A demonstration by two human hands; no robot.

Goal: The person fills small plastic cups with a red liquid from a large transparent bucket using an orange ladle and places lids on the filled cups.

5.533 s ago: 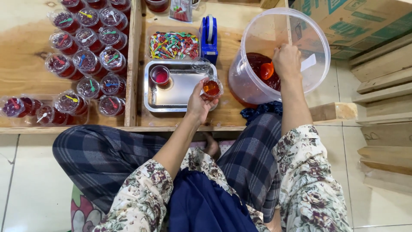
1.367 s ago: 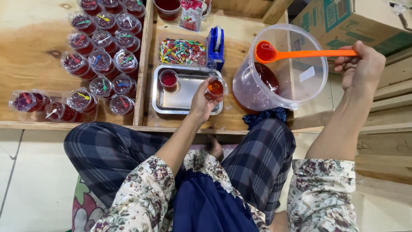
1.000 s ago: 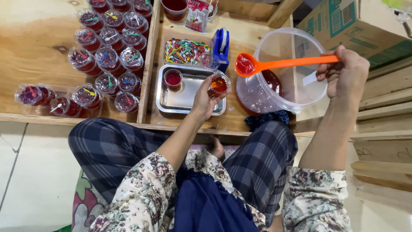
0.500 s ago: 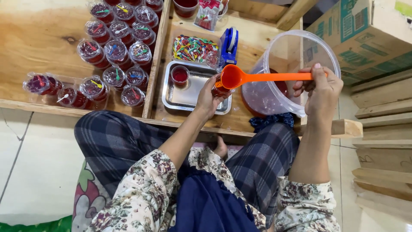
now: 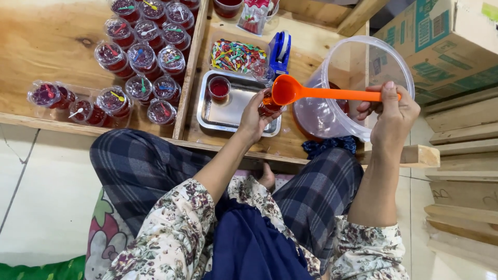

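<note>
Your right hand (image 5: 391,116) gripped the handle of the orange ladle (image 5: 290,91), which had swung over from the clear plastic bucket (image 5: 363,72) in the last second and now tilted its bowl directly above the small cup (image 5: 268,103). Your left hand (image 5: 254,119) clasped that cup, held just over the near right corner of the steel tray (image 5: 228,111). A second, already filled cup (image 5: 219,87) stood on the tray. The ladle's arrival suggested that pouring of the red liquid into the held cup was under way; the cup's level was hidden.
</note>
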